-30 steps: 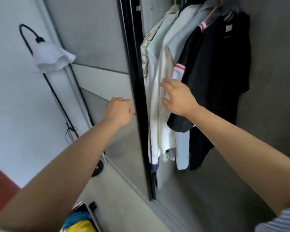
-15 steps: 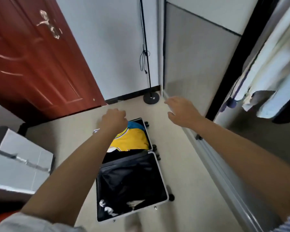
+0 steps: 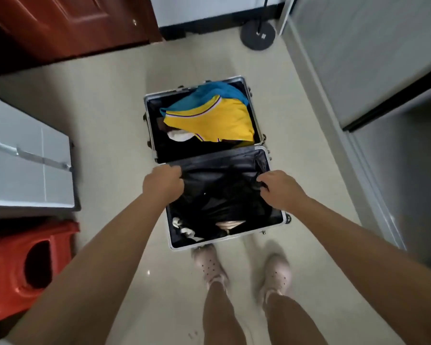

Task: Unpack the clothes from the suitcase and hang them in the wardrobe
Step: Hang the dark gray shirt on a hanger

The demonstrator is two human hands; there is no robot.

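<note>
**Both hands over open suitcase, wardrobe at 2 o'clock**

Open suitcase (image 3: 256, 113) lies flat on beige tile floor (image 3: 105, 115), centre frame, silver rim all round. Far half at 12 o'clock holds yellow jersey (image 3: 219, 123) over teal garment (image 3: 217, 92); small white item (image 3: 178, 135) beside the jersey. Near half has black divider flap (image 3: 222, 165) over dark clothes (image 3: 219, 205). Left hand (image 3: 162, 184) curled, pinching the flap's left edge. Right hand (image 3: 279, 189) curled at the flap's right side; whether it grips fabric, cannot tell. Feet in pink clogs (image 3: 210, 266) just below the near rim. Bare floor strips run left and right of the case. Grey wardrobe sliding door (image 3: 373, 53) at 2 o'clock, track along the right. Red wooden door (image 3: 67, 23) at 11. Lamp base (image 3: 258, 36) at 1. Grey box (image 3: 28, 165) at 9, red plastic stool (image 3: 23, 270) at 8.
</note>
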